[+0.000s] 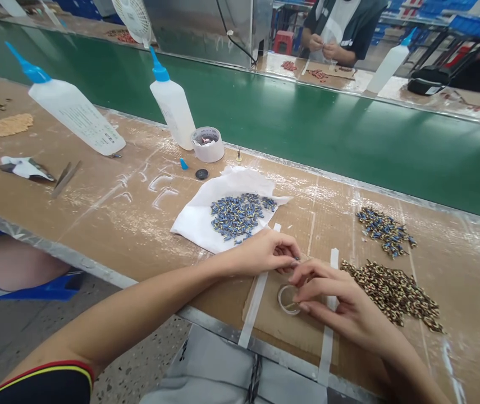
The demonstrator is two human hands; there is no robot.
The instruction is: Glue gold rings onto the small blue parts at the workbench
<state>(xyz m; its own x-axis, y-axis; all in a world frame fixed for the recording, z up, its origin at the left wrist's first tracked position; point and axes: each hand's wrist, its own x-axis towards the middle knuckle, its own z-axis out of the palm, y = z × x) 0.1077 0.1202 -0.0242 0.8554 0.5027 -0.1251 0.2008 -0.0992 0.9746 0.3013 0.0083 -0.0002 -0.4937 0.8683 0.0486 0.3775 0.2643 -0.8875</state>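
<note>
My left hand [275, 251] is closed, thumb and fingers pinching what looks like a small blue-and-brass part, mostly hidden. Close beside it, my right hand [332, 292] has its thumb and fingers drawn together over a small round clear dish [282, 304]. Something thin and yellowish shows at its fingertips, too small to name. The dish rests on a cardboard pad [267, 320] held by strips of white tape. Left of my hands, many small blue parts [235, 216] lie on a white cloth [193, 221]. Right of them is a heap of small brass-coloured parts [395, 292].
Behind that heap lies a pile of blue-and-brass parts [385, 230]. Two white squeeze bottles [75, 118] with blue nozzles and a tape roll [212, 151] holding small bits stand farther back. Tweezers [66, 178] lie left. Across the green belt [307, 129], a person [336, 33] works.
</note>
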